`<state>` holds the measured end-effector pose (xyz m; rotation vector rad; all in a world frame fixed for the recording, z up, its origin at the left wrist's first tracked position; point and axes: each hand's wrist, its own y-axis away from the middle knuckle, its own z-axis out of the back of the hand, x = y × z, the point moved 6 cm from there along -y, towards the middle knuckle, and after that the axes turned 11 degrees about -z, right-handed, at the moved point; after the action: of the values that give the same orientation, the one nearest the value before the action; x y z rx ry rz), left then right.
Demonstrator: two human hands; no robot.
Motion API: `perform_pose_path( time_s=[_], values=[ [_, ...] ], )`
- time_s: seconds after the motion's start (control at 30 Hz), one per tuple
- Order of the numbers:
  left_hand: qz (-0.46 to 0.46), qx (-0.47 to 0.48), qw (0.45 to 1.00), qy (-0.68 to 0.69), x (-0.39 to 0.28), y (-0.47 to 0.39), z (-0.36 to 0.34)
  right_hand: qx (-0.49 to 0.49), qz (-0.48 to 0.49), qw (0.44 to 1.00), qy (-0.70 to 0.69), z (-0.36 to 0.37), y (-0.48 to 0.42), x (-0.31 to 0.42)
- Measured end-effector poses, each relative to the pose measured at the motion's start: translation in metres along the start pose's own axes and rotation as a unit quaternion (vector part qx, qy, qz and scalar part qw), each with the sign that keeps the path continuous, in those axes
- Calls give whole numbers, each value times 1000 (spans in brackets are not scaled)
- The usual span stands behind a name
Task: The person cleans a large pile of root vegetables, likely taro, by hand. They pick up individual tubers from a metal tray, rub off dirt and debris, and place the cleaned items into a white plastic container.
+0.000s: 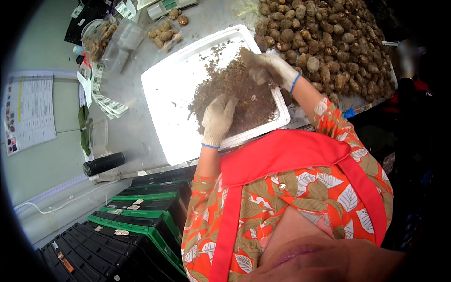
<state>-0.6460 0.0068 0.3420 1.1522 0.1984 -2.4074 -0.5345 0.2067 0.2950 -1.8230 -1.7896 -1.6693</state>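
A white foam box (165,105), perhaps a box or its lid, lies on the metal table with a heap of brown soil and root fibres (243,102) in its right half. My left hand (219,114), in a pale knit glove with a blue cuff edge, is at the near left side of the heap with its fingers bent down. Whether it pinches anything is hidden. My right hand (269,68), gloved alike, is over the box's right rim beside the heap. Its soiled fingers are blurred, so I cannot tell what they hold. A large pile of small taro corms (324,46) lies right of it.
A clear tray of corms (165,34) and loose corms (182,20) lie near a scale (171,7). Empty clear plastic containers (123,38), a label strip (107,104) and a black roll (104,164) are at left. Black and green crates (141,215) stand below the table edge.
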Motion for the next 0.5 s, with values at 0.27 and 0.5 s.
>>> perform_pose_path(
  time_s=[0.27, 0.5],
  values=[
    [22, 29, 999, -6, 4, 2, -7, 85, 321, 942, -43, 19, -51, 125],
    [17, -2, 998, 56, 7, 5, -10, -69, 166, 984, 14, 42, -19, 56]
  ],
)
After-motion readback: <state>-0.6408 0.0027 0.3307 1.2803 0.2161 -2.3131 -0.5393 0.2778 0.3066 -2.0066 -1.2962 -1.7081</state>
